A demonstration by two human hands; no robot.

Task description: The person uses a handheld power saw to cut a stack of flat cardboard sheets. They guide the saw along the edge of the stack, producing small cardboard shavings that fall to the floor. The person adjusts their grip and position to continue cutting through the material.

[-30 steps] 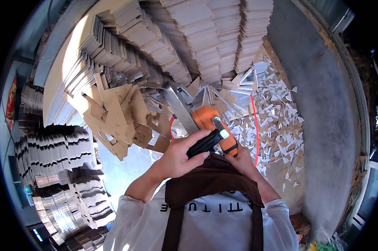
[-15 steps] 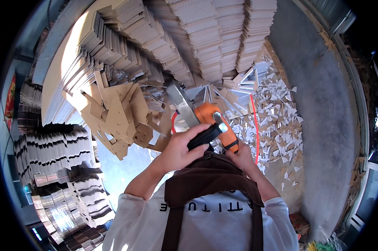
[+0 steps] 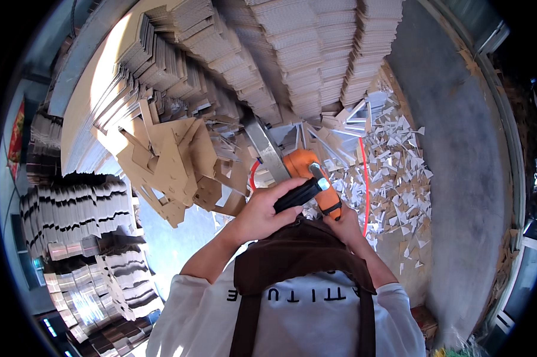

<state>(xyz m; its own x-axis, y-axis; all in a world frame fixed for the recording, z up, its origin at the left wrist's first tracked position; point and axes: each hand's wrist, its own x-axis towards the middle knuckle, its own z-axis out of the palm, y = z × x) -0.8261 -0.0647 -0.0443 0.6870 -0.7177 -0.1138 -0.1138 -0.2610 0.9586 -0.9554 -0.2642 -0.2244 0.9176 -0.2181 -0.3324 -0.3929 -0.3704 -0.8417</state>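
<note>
An orange power tool (image 3: 310,169) with a long flat metal bar (image 3: 267,146) is held in front of my body, its bar pointing away and slightly left. My left hand (image 3: 265,208) wraps around its black side handle (image 3: 298,195). At the tool's rear end, my right hand (image 3: 344,226) grips the orange body, with part of the fingers hidden. The bar's far end reaches down by the foot of the tall cardboard stacks (image 3: 304,53). Next to the bar, a red hose (image 3: 253,174) curves near my left hand.
Loose die-cut cardboard pieces (image 3: 167,157) lean in a heap at left. White and brown scraps (image 3: 393,178) cover the floor at right, crossed by a red hose length (image 3: 365,178). Bundled cardboard stacks (image 3: 78,208) stand further left. A grey floor strip (image 3: 459,178) runs along the right.
The tool and both hands have shifted slightly right in the view, and the stacks have shifted a little too. Both hands keep their grip.
</note>
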